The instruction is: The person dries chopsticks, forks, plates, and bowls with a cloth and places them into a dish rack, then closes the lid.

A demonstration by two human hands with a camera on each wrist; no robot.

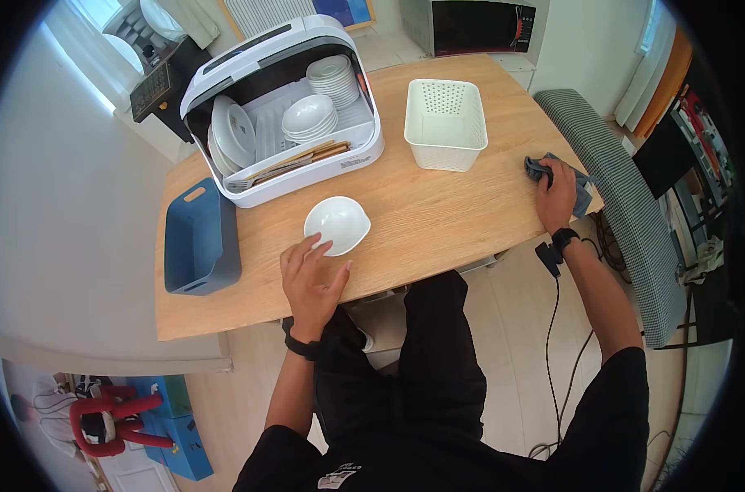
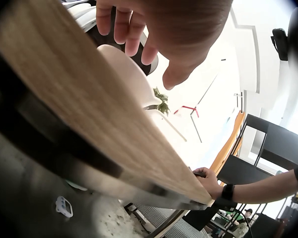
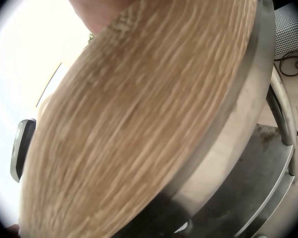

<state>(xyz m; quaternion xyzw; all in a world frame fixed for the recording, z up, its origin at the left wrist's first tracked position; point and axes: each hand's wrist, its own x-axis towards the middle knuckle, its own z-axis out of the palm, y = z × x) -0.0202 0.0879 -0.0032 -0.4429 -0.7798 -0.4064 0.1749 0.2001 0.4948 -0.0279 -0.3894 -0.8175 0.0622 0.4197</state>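
Observation:
A white bowl [image 1: 337, 225] with a small pointed lip stands upright near the table's front edge. My left hand [image 1: 309, 279] hovers at its near-left rim, fingers loosely bent and thumb apart. In the left wrist view, the fingers of the left hand [image 2: 174, 29] hang over the bowl [image 2: 129, 74] without closing round it. At the table's right corner my right hand [image 1: 558, 195] grips a crumpled dark grey cloth [image 1: 584, 197], part of which shows beyond the fingers. Only a blurred bit of the right hand [image 3: 102, 12] appears in the right wrist view.
A white dish dryer [image 1: 371, 152], lid raised, holds plates, stacked bowls and cutlery at the back left. Left of the bowl stands a blue bin [image 1: 225, 262]. A white perforated basket [image 1: 446, 156] is at the back of the wooden table [image 1: 438, 221]. A checked bench [image 1: 614, 180] borders the right side.

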